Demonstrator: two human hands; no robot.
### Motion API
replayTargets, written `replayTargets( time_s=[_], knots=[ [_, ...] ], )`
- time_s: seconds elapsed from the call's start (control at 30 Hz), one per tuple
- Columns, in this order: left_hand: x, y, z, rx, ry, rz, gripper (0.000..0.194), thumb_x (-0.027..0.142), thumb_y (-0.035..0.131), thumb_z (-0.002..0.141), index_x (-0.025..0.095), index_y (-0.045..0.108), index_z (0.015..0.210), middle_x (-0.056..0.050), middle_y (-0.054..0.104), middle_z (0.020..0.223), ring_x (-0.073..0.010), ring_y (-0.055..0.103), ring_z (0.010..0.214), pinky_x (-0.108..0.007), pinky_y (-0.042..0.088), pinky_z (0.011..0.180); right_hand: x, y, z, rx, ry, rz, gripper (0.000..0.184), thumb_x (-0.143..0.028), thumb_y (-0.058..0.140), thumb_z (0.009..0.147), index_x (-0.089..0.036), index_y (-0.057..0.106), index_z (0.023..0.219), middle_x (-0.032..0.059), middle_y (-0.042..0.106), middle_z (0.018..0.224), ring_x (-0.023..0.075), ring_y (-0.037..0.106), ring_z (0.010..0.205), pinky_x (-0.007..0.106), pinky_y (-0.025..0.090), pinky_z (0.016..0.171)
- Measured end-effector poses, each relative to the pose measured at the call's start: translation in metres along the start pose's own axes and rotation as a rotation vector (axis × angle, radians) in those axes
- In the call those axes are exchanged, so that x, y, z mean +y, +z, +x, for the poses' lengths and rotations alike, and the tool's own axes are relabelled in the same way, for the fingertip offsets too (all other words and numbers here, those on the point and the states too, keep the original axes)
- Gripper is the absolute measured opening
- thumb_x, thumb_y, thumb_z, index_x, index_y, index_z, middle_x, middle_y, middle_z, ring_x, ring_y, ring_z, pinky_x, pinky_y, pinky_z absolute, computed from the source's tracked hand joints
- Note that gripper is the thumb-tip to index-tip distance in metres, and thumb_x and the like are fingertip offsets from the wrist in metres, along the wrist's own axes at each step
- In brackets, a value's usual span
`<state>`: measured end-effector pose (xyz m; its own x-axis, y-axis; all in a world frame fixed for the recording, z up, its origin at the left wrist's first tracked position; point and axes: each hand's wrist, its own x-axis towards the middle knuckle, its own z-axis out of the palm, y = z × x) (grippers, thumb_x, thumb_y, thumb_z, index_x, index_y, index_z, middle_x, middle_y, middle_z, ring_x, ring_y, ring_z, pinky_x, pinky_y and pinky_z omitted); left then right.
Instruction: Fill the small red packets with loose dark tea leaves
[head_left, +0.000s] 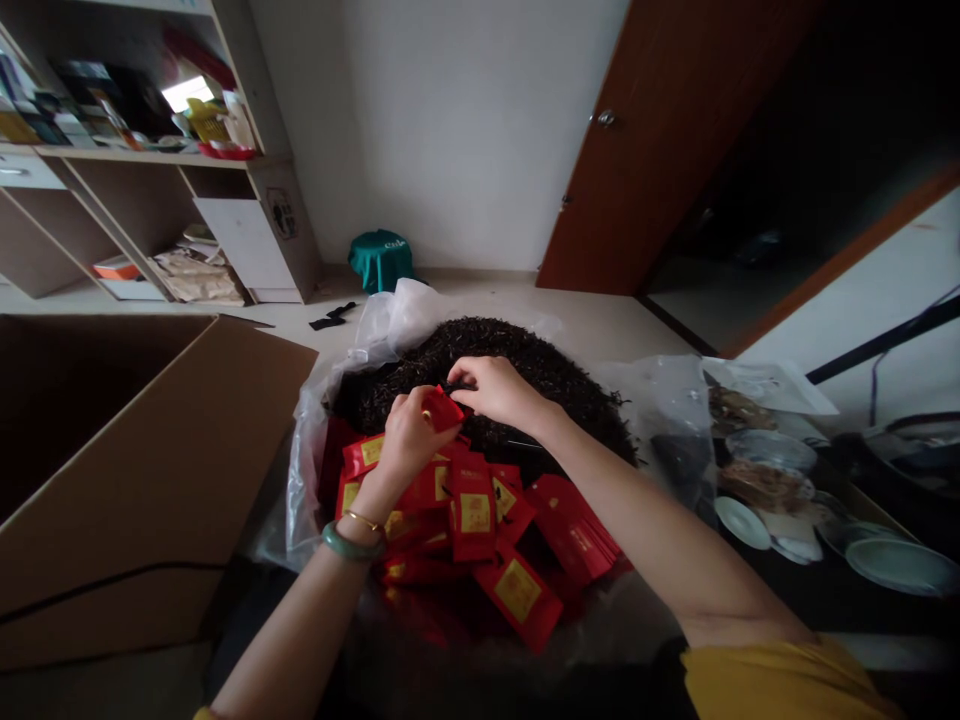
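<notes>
My left hand [409, 435] is closed around a small red packet [445, 410], which it holds up over the heap. At the packet's upper edge, my right hand [499, 390] pinches some dark dried leaves that look like tea. Behind and below both hands rises a large mound of dark tea leaves [517, 345] in a clear plastic bag [304, 480]. Many red packets with gold labels [474, 512] lie loosely over the near side of the mound. A neat stack of red packets [574, 530] rests to their right.
An opened cardboard box [172, 440] stands at the left. On the right, dishes [900, 565] and clear bags crowd a low dark surface. A green covered bin or stool [381, 260] sits by the wall, near a wooden door [637, 150]. Shelves [142, 155] fill the upper left.
</notes>
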<state>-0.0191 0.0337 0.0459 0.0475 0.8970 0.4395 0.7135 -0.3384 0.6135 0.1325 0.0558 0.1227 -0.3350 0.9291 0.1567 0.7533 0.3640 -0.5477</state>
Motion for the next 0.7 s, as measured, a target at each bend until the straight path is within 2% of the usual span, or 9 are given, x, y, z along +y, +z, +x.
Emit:
replayTargets(
  time_s=[0.1, 0.17, 0.3, 0.37, 0.47, 0.53, 0.6, 0.7],
  knots=[
    [-0.001, 0.003, -0.001, -0.011, -0.006, 0.001, 0.045, 0.024, 0.078, 0.062, 0.018, 0.058, 0.102, -0.007, 0.068, 0.090, -0.0255, 0.060, 0.090, -0.036, 0.049, 0.078, -0.003, 0.002, 0.001, -0.073, 0.027, -0.044, 0.025, -0.009, 0.062, 0.074, -0.020, 0.063, 0.096, 0.0010, 0.069, 0.080, 0.0147, 0.063, 0.071, 0.025, 0.045, 0.069],
    [-0.001, 0.004, -0.001, -0.021, -0.013, -0.007, 0.045, 0.024, 0.077, 0.062, 0.018, 0.057, 0.102, -0.007, 0.068, 0.091, -0.0254, 0.059, 0.090, -0.036, 0.049, 0.079, -0.003, 0.005, 0.002, -0.073, 0.032, -0.053, 0.030, -0.007, 0.064, 0.071, -0.019, 0.061, 0.098, 0.0024, 0.070, 0.085, 0.0147, 0.064, 0.074, 0.024, 0.045, 0.068],
    [0.001, 0.003, -0.001, -0.024, -0.040, -0.009, 0.040, 0.024, 0.076, 0.062, 0.019, 0.055, 0.096, -0.005, 0.066, 0.089, -0.0247, 0.058, 0.088, -0.035, 0.048, 0.077, -0.004, 0.008, 0.004, -0.049, 0.007, -0.085, 0.019, -0.013, 0.072, 0.068, -0.018, 0.063, 0.084, 0.0029, 0.071, 0.085, 0.0164, 0.065, 0.079, 0.023, 0.044, 0.068],
    [0.001, 0.002, -0.001, -0.013, -0.051, -0.010, 0.039, 0.024, 0.075, 0.062, 0.020, 0.054, 0.095, -0.004, 0.065, 0.086, -0.0245, 0.058, 0.086, -0.035, 0.047, 0.076, -0.007, 0.007, 0.002, -0.073, -0.008, -0.058, 0.012, -0.013, 0.068, 0.073, -0.018, 0.064, 0.083, 0.0026, 0.072, 0.086, 0.0156, 0.066, 0.081, 0.023, 0.044, 0.069],
    [-0.001, 0.002, -0.001, 0.008, -0.049, -0.026, 0.041, 0.022, 0.074, 0.062, 0.020, 0.052, 0.096, -0.003, 0.064, 0.086, -0.0243, 0.058, 0.086, -0.035, 0.047, 0.076, -0.017, 0.003, -0.004, -0.195, -0.006, -0.032, 0.018, -0.014, 0.056, 0.084, -0.017, 0.062, 0.101, 0.0043, 0.074, 0.090, 0.0153, 0.067, 0.081, 0.022, 0.043, 0.068],
    [-0.002, 0.003, -0.001, 0.021, -0.048, -0.031, 0.041, 0.020, 0.073, 0.062, 0.020, 0.052, 0.097, -0.004, 0.064, 0.087, -0.0246, 0.058, 0.087, -0.035, 0.047, 0.075, -0.022, 0.004, -0.007, -0.274, 0.000, -0.067, 0.025, -0.019, 0.055, 0.087, -0.016, 0.057, 0.111, 0.0071, 0.074, 0.094, 0.0170, 0.067, 0.081, 0.024, 0.043, 0.065],
    [-0.003, 0.004, -0.002, 0.030, -0.053, -0.033, 0.042, 0.019, 0.072, 0.062, 0.020, 0.051, 0.098, -0.005, 0.064, 0.089, -0.0251, 0.059, 0.088, -0.035, 0.047, 0.076, -0.024, 0.008, -0.007, -0.256, 0.014, -0.126, 0.025, -0.022, 0.059, 0.085, -0.015, 0.059, 0.109, 0.0091, 0.074, 0.096, 0.0188, 0.067, 0.082, 0.024, 0.042, 0.064],
    [-0.002, 0.004, -0.003, 0.033, -0.046, -0.025, 0.046, 0.023, 0.075, 0.062, 0.019, 0.052, 0.103, -0.006, 0.065, 0.093, -0.0263, 0.058, 0.092, -0.037, 0.047, 0.080, -0.020, 0.014, -0.003, -0.125, 0.032, -0.188, 0.009, -0.021, 0.061, 0.082, -0.018, 0.067, 0.088, 0.0070, 0.074, 0.089, 0.0195, 0.066, 0.082, 0.025, 0.041, 0.066]
  ],
)
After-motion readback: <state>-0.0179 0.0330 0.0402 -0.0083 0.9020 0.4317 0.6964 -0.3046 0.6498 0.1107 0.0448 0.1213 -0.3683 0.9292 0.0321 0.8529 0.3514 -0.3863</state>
